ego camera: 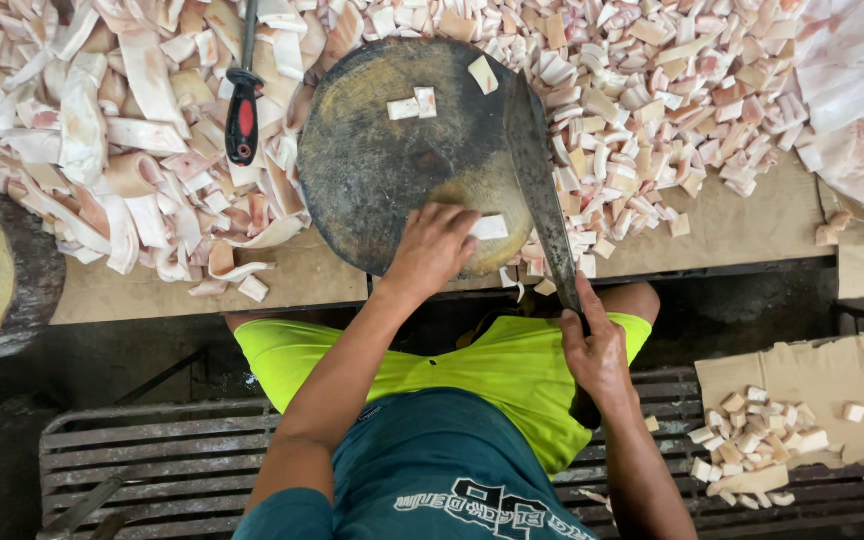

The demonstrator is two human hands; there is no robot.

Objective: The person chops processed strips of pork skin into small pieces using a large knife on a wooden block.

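**Cleaver and block, mid-chop**

Right hand grip wrapped tight on cleaver handle, blade lying across round chopping block on table. Left hand fingers pressed flat beside white piece at block's near edge. Cut pieces heaped behind.

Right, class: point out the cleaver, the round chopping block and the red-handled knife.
cleaver (537, 170), head view, middle of the blade.
round chopping block (382, 170), head view, bare dark top.
red-handled knife (243, 115), head view, red part of the handle.
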